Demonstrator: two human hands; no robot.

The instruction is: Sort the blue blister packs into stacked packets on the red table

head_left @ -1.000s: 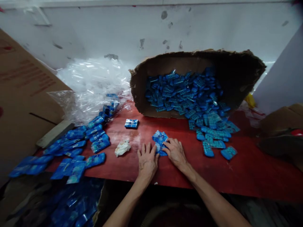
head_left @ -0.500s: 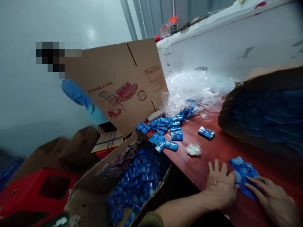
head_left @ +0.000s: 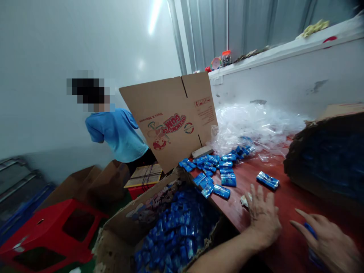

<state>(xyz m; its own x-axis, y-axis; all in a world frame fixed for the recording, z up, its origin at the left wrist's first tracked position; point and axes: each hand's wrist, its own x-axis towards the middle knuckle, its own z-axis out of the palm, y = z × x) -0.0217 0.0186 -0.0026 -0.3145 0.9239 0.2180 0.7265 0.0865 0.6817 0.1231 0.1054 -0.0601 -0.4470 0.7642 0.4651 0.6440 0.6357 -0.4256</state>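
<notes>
My left hand lies flat on the red table, fingers spread, partly over a crumpled white scrap. To its right, my right hand is curled round a blue packet, mostly hidden under the palm; the thumb and forefinger point forward, apart. A single blue packet rests just beyond my left hand. Several more blue packets lie in a loose group at the table's left edge. Below that edge, an open carton holds a heap of blue packets.
A large cardboard sheet stands behind the packets, beside a pile of clear plastic. A dark open carton of blue packets lies at the right. A person in blue and a red stool are at the left.
The view has shifted, showing more of the person. My left hand has left the blue packet and moved onto the white scrap. My right hand has drawn the packet under its palm.
</notes>
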